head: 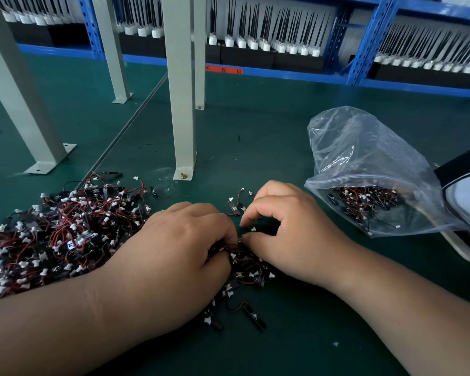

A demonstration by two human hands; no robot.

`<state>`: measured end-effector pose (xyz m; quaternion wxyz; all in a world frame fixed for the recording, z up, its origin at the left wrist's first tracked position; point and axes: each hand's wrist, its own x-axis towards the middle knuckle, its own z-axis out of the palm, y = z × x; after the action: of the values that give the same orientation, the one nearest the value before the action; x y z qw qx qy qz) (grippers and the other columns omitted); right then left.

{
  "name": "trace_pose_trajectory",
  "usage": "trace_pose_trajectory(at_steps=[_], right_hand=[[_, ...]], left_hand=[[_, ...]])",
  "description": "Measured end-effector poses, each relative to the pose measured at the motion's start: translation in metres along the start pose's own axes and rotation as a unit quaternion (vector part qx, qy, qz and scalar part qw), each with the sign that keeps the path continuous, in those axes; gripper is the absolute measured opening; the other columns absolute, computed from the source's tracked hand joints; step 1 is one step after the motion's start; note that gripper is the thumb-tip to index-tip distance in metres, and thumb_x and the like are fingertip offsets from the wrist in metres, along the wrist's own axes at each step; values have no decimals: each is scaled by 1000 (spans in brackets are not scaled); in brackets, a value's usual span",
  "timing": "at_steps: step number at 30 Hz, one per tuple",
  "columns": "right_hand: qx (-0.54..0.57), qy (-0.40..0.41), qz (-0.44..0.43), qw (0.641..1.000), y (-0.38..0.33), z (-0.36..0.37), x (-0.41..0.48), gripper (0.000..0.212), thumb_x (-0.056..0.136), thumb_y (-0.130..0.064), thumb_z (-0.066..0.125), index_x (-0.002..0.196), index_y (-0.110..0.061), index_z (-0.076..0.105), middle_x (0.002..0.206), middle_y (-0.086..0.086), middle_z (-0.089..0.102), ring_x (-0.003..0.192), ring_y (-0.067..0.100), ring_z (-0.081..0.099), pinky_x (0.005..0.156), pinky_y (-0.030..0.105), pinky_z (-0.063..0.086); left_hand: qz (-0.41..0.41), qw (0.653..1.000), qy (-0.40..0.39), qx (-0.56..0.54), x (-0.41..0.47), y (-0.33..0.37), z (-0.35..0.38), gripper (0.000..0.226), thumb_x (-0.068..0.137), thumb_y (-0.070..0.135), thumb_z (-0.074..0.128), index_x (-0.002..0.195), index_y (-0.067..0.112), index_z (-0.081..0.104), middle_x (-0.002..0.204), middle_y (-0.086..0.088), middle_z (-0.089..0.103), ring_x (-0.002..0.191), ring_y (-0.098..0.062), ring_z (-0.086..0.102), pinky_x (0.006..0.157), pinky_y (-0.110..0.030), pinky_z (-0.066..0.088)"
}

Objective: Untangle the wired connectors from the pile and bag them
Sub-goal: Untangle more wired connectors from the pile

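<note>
The left grip [174,245] had its fingers curled down into a small clump [242,260] of wired connectors and held it against the green worktop [255,147]. The fingertips were buried in the wires. The right grip [288,234] met it from the opposite side. Its thumb tip touched the top of the same clump and its forefinger arched above with a gap below it. Whether a wire was pinched there could not be told.

The step in hand looked like teasing one connector out of the clump. It would go best with the left grip pinning the bundle low while the right took one white plug or black strip, not a loop of wire. A pull along the lead would let it slide free, where a pull upward would tighten the knots.

The clump lay directly between the two grips and partly under the left. The main pile [60,234] lay just outside the left grip, touching its wrist side. A few loose connectors [235,208] lay just beyond the fingertips, and one freed piece [253,316] lay nearer the body, below both grips. The clear bag [369,164], already holding some connectors, lay outside the right grip with its mouth turned towards it.
</note>
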<state>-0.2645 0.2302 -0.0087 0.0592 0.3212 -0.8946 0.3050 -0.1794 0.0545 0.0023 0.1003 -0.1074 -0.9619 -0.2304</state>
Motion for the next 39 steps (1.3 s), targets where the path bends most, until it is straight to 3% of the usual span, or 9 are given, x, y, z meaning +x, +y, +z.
trace_pose_trajectory(at_steps=[10, 18, 24, 32, 39], right_hand=[[27, 41, -25, 998, 6, 2, 3, 16, 80, -20, 77, 69, -27, 69, 78, -12, 58, 79, 8, 57, 73, 30, 47], [102, 166, 36, 980, 14, 3, 2, 15, 89, -22, 71, 74, -22, 67, 65, -6, 63, 58, 12, 54, 54, 25, 43], [145, 183, 70, 970, 14, 3, 3, 15, 87, -25, 74, 75, -24, 66, 63, -2, 62, 57, 14, 54, 55, 27, 43], [85, 188, 86, 975, 18, 5, 5, 22, 82, -21, 77, 67, -23, 61, 60, -15, 57, 51, 4, 45, 48, 14, 36], [33, 175, 99, 979, 22, 5, 6, 24, 84, -24, 75, 67, -22, 59, 57, -9, 55, 49, 8, 44, 49, 21, 37]], left_hand=[[6, 1000, 5, 11, 0, -3, 1, 12, 82, 43, 47, 86, 38, 57, 88, 21, 52, 95, -4, 49, 88, -32, 43], [15, 1000, 23, 0, 0, -5, 3, 13, 83, 47, 47, 83, 37, 56, 84, 22, 53, 90, -3, 50, 83, -33, 45], [21, 999, 38, -5, -1, -7, 5, 16, 88, 49, 52, 80, 35, 53, 80, 21, 52, 85, -4, 50, 78, -31, 45], [27, 999, 43, -12, 0, -6, 5, 25, 85, 54, 47, 73, 32, 50, 75, 17, 51, 80, -5, 51, 74, -32, 46], [34, 999, 37, -20, 1, -7, 6, 28, 87, 55, 45, 72, 32, 50, 76, 16, 52, 82, -6, 51, 76, -33, 46]])
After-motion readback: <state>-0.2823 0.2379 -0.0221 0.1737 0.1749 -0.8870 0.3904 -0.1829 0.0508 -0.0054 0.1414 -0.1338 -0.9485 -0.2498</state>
